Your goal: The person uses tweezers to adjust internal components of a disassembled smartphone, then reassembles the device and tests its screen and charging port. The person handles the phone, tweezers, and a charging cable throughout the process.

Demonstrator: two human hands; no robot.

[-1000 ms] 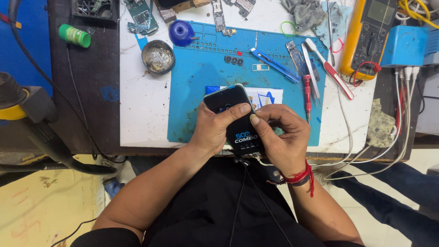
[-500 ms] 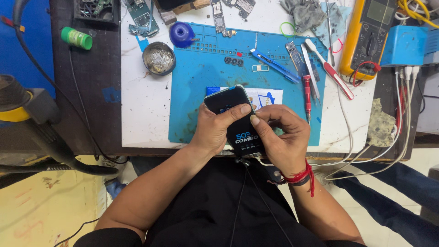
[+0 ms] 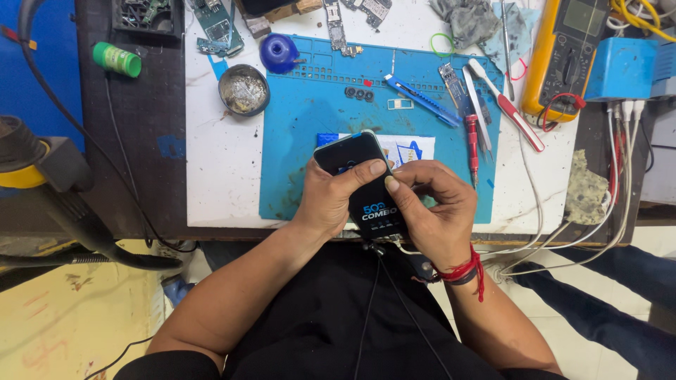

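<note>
I hold a black smartphone (image 3: 362, 184) with both hands over the near edge of a blue work mat (image 3: 310, 134). My left hand (image 3: 331, 197) grips its left side, thumb across the dark screen. My right hand (image 3: 433, 207) wraps the right side and lower end, with the thumb tip pressed on the screen beside the left thumb. A red thread band circles my right wrist. A cable hangs from the phone's lower end. A white and blue printed card (image 3: 408, 149) lies on the mat under the phone's far end.
On the mat lie a blue utility knife (image 3: 421, 100), a red screwdriver (image 3: 472, 144), tweezers and small parts. A round metal tin (image 3: 243, 89), a blue cap (image 3: 279, 53), circuit boards, a yellow multimeter (image 3: 570, 49) and white cables (image 3: 620, 162) surround it. A green bottle (image 3: 117, 60) stands left.
The phone and both hands stay in nearly the same place; my thumbs shift only slightly on the screen.
</note>
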